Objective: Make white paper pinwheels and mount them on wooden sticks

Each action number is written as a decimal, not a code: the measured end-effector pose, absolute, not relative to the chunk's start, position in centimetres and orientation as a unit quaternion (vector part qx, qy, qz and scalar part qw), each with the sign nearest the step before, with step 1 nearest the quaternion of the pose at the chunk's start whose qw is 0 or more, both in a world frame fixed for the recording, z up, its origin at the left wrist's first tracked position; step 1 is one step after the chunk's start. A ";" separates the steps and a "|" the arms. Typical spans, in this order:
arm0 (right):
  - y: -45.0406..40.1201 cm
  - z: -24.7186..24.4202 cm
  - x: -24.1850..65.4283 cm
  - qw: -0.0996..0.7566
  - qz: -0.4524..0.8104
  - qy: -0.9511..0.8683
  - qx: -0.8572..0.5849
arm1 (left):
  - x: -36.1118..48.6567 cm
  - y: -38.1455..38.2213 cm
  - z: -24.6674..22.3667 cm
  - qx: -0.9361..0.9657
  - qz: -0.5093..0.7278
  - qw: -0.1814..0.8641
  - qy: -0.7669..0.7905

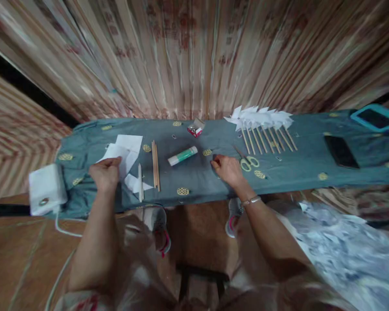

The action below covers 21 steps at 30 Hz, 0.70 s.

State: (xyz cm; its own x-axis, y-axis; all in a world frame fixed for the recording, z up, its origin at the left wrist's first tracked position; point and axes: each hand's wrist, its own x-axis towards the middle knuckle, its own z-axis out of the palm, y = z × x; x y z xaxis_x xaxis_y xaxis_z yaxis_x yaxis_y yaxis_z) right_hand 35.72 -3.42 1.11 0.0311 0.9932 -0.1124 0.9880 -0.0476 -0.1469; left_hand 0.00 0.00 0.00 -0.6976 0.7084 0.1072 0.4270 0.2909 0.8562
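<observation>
My left hand (105, 172) is closed at the near edge of a white paper sheet (114, 152), thumb and finger pinched on it. Another paper sheet (129, 144) lies beneath and behind, and a cut paper piece (134, 183) is nearer me. My right hand (228, 168) rests on the cloth with its fingers curled; whatever they may hold is hidden. Just right of it are scissors (249, 163) with pale green handles. Between my hands lie a green and white glue stick (182, 156), several thin wooden sticks (156, 166) and a whitish pencil-like stick (140, 181).
A small open red box (195, 128) sits at the back. Several white paper pinwheels (262, 117) on sticks lie in a row at the back right. Farther right are a dark phone (341, 151) and a blue-framed device (376, 117). A white corded box (47, 188) stands left.
</observation>
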 end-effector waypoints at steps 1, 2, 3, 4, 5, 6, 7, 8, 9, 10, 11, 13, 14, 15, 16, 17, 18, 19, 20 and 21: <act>-3.4 1.1 35.7 0.013 0.092 -0.689 -0.718 | 0.0 0.0 -0.1 0.361 0.475 0.148 0.788; -3.4 1.2 35.7 0.013 0.092 -0.689 -0.719 | 0.0 0.0 -0.2 0.363 0.476 0.148 0.787; -3.4 1.2 35.7 0.013 0.093 -0.689 -0.719 | -0.1 0.0 -0.3 0.364 0.477 0.145 0.786; -3.4 1.2 35.7 0.015 0.093 -0.688 -0.719 | -0.1 0.0 -0.3 0.365 0.479 0.142 0.786; -3.4 1.2 35.7 0.017 0.094 -0.688 -0.719 | -0.1 0.0 -0.3 0.366 0.481 0.138 0.785; -3.4 1.1 35.7 0.019 0.094 -0.688 -0.719 | -0.2 0.0 -0.3 0.367 0.483 0.132 0.784; -3.4 1.1 35.8 0.023 0.095 -0.688 -0.719 | -0.2 0.0 -0.2 0.367 0.486 0.126 0.783; -3.4 1.0 35.8 0.026 0.096 -0.689 -0.718 | -0.2 0.0 -0.1 0.366 0.488 0.120 0.783; -3.4 1.0 35.9 0.029 0.096 -0.689 -0.717 | -0.1 0.0 0.1 0.364 0.493 0.113 0.782; -3.4 0.9 36.0 0.032 0.097 -0.690 -0.717 | 0.0 -0.1 0.2 0.361 0.500 0.107 0.780; -3.5 0.9 36.0 0.034 0.098 -0.690 -0.716 | 0.1 -0.1 0.3 0.360 0.510 0.102 0.774; -3.6 0.9 36.2 0.038 0.100 -0.693 -0.712 | 0.5 -0.2 0.5 0.361 0.540 0.094 0.754; -3.7 0.9 36.2 0.040 0.101 -0.695 -0.710 | 0.8 -0.3 0.6 0.364 0.559 0.092 0.740; -3.8 0.9 36.3 0.042 0.102 -0.698 -0.708 | 1.3 -0.5 0.6 0.370 0.578 0.090 0.722; -3.9 0.9 36.4 0.044 0.103 -0.699 -0.706 | 1.8 -0.8 0.7 0.379 0.596 0.091 0.702; -3.9 0.9 36.5 0.047 0.104 -0.701 -0.704 | 2.6 -1.1 0.8 0.389 0.613 0.094 0.681; -4.0 0.8 36.6 0.050 0.104 -0.702 -0.702 | 3.5 -1.5 1.0 0.415 0.628 0.097 0.652; -4.1 0.8 36.7 0.054 0.105 -0.704 -0.701 | 4.6 -2.0 1.2 0.451 0.632 0.106 0.622; -4.2 0.7 36.8 0.059 0.106 -0.705 -0.699 | 5.8 -2.6 1.5 0.486 0.636 0.117 0.588; -4.3 0.6 37.0 0.063 0.108 -0.707 -0.696 | 7.2 -3.2 1.7 0.526 0.631 0.134 0.554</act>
State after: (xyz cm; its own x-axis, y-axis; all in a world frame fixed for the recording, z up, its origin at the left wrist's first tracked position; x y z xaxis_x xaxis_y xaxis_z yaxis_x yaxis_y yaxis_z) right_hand 36.99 -4.30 0.64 -0.0221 0.9979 -0.0612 0.9706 0.0067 -0.2405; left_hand 7.21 -3.19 1.69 -0.4104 0.7522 0.5156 0.4137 -0.3503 0.8403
